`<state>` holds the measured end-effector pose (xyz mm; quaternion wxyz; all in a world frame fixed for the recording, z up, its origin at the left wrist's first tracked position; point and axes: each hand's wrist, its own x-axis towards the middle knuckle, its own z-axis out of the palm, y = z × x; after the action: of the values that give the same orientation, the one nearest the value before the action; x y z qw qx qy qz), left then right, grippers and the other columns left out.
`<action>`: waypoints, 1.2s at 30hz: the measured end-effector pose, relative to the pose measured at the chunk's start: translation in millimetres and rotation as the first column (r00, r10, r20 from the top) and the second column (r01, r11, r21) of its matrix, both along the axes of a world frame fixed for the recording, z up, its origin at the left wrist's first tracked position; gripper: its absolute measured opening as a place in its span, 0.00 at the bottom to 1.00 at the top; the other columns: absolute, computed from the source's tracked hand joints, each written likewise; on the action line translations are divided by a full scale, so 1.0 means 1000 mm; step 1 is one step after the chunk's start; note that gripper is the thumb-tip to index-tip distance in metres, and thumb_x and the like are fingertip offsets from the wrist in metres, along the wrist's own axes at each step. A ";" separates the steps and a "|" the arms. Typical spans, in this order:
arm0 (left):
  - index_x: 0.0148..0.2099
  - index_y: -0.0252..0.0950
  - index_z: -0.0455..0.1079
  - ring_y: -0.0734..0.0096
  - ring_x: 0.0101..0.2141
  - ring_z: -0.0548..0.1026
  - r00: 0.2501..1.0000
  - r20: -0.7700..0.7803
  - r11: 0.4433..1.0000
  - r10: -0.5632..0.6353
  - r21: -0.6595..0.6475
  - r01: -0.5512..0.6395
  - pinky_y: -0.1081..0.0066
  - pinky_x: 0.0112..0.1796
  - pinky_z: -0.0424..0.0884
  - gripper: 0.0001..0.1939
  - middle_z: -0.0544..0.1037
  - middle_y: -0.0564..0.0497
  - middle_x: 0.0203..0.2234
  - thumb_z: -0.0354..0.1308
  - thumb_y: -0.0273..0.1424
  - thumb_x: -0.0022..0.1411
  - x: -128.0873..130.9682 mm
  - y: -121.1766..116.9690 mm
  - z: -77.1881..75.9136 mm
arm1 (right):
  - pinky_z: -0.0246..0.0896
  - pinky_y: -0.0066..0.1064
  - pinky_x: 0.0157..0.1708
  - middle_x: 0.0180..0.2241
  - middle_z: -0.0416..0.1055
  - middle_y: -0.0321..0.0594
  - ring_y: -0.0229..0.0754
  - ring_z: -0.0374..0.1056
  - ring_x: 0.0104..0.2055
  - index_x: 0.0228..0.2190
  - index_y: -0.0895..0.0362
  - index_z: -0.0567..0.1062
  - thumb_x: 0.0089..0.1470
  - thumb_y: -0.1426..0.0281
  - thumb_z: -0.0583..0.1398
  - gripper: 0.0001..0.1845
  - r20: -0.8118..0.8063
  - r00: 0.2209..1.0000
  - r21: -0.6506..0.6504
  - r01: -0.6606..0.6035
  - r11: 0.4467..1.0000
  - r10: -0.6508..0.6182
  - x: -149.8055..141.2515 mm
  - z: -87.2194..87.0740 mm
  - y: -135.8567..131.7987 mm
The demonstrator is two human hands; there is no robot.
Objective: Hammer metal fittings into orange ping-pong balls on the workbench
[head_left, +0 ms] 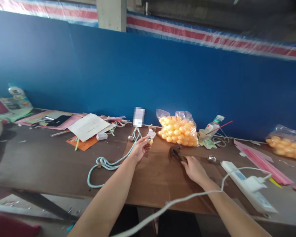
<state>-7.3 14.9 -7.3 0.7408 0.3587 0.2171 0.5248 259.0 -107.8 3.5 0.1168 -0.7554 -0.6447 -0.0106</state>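
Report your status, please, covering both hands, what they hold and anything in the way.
Left hand holding small shiny piece. Right hand gripping hammer by its handle. White cable crosses right forearm in view; possible snag.

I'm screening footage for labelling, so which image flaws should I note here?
Head view: the hammer in the right hand looks smeared, possibly by motion; highlights glint on the central bag of orange balls; dark shadow falls on the tabletop at far left; the upper right corner is very dim; pixelation partly hides the upright item against the blue partition.
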 end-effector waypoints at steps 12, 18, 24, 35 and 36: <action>0.45 0.32 0.75 0.74 0.29 0.74 0.997 -0.075 0.999 0.019 0.045 -0.015 0.72 0.34 0.70 0.20 0.78 0.47 0.33 0.68 0.34 0.49 0.001 -0.008 0.007 | 0.62 0.33 0.26 0.34 0.74 0.44 0.40 0.66 0.26 0.38 0.55 0.73 0.56 0.50 0.54 0.23 -0.795 0.566 0.179 -0.129 0.975 0.221 -0.082 0.050 -0.033; 0.43 0.32 0.76 0.73 0.28 0.74 0.995 -0.100 0.997 -0.002 0.072 0.009 0.72 0.31 0.69 0.21 0.78 0.46 0.33 0.70 0.36 0.47 0.007 -0.008 0.005 | 0.58 0.31 0.23 0.27 0.71 0.40 0.39 0.64 0.22 0.32 0.55 0.73 0.55 0.50 0.55 0.21 -0.785 0.585 0.155 -0.137 0.978 0.207 -0.093 0.041 -0.025; 0.43 0.31 0.77 0.73 0.27 0.74 0.995 -0.096 0.999 0.004 0.044 0.001 0.71 0.32 0.69 0.19 0.79 0.45 0.33 0.69 0.34 0.48 0.008 -0.008 0.007 | 0.60 0.32 0.25 0.27 0.72 0.41 0.39 0.65 0.24 0.33 0.56 0.72 0.57 0.51 0.54 0.20 -0.739 0.635 0.170 -0.148 0.974 0.226 -0.093 0.045 -0.028; 0.43 0.31 0.77 0.73 0.27 0.74 0.992 -0.123 0.998 0.016 0.065 -0.008 0.72 0.31 0.69 0.21 0.79 0.44 0.34 0.70 0.35 0.47 0.008 -0.011 0.010 | 0.61 0.31 0.26 0.29 0.72 0.41 0.39 0.66 0.25 0.34 0.57 0.71 0.58 0.51 0.52 0.22 -0.737 0.647 0.130 -0.150 0.980 0.197 -0.095 0.047 -0.027; 0.43 0.31 0.77 0.73 0.28 0.74 0.993 -0.119 0.997 0.017 0.071 -0.009 0.72 0.32 0.69 0.20 0.79 0.44 0.34 0.70 0.35 0.47 0.007 -0.011 0.010 | 0.61 0.31 0.27 0.30 0.72 0.41 0.39 0.66 0.25 0.34 0.57 0.71 0.58 0.51 0.52 0.22 -0.735 0.647 0.140 -0.148 0.979 0.203 -0.094 0.047 -0.027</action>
<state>0.2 3.8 3.1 0.7102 0.4137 0.2447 0.5144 165.3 -135.1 51.0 0.3956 -0.6230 -0.6098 0.2889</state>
